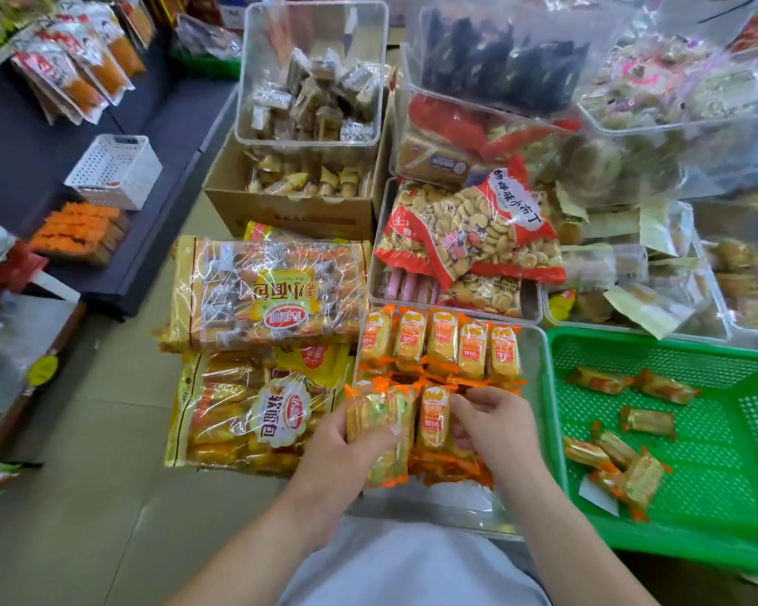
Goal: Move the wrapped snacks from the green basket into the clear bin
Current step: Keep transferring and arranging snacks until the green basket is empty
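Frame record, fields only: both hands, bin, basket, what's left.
left hand: grips a snack bundle over the near-left part of the clear bin
right hand: pinches an upright snack in the bin
bin contents: far row standing upright, more packets underneath
green basket: right of the bin, several loose snacks inside
status: transfer unfinished

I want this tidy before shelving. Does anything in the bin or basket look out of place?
One thing: a white paper slip lies in the green basket, beside the loose snacks near its front left corner; it is no wrapped snack. The back row in the clear bin stands neat.
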